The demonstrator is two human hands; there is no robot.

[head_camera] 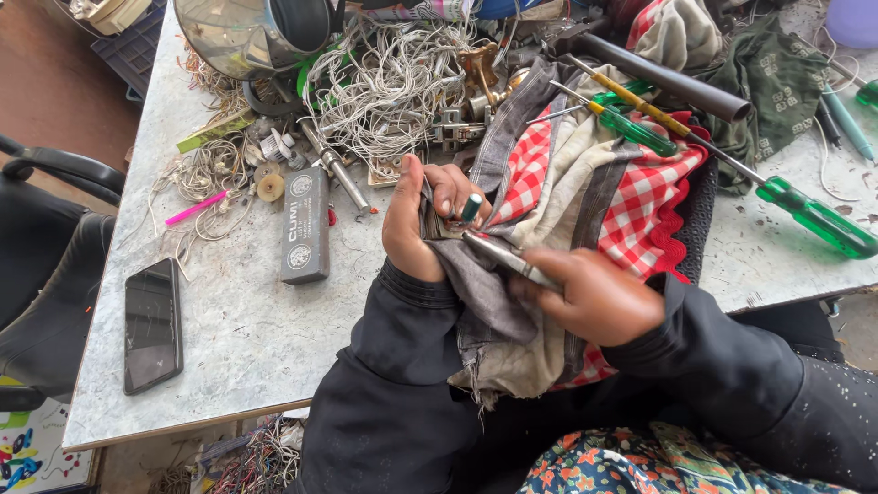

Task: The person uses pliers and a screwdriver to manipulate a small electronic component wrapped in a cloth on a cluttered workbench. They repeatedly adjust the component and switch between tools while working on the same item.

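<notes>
- We are looking down on a grey speckled desk (pixel 247 338), crowded along its far edge and bare near us; reddish-brown floor is showing past its left side.
- A black chair (pixel 41 274) is standing just beside the desk's left edge.
- A heap of cloth (pixel 585 183), red-checked and grey, is spilling from the desk into our lap.
- A tangle of pale wire (pixel 393 82) is lying at the far side, next to a shiny metal pot (pixel 247 32).
- A black phone (pixel 152 325) is lying flat near the left corner, well apart from a grey rectangular block (pixel 306 224).
- Green-handled screwdrivers (pixel 814 220) are resting across the cloth and the desk at right.
- Our left hand (pixel 421 220) is closing its grip around a small metal part (pixel 448 224) wrapped in grey cloth, above the desk's near edge.
- Our right hand (pixel 594 297) is pinching a slim metal tool (pixel 503 258), its tip touching that part.
</notes>
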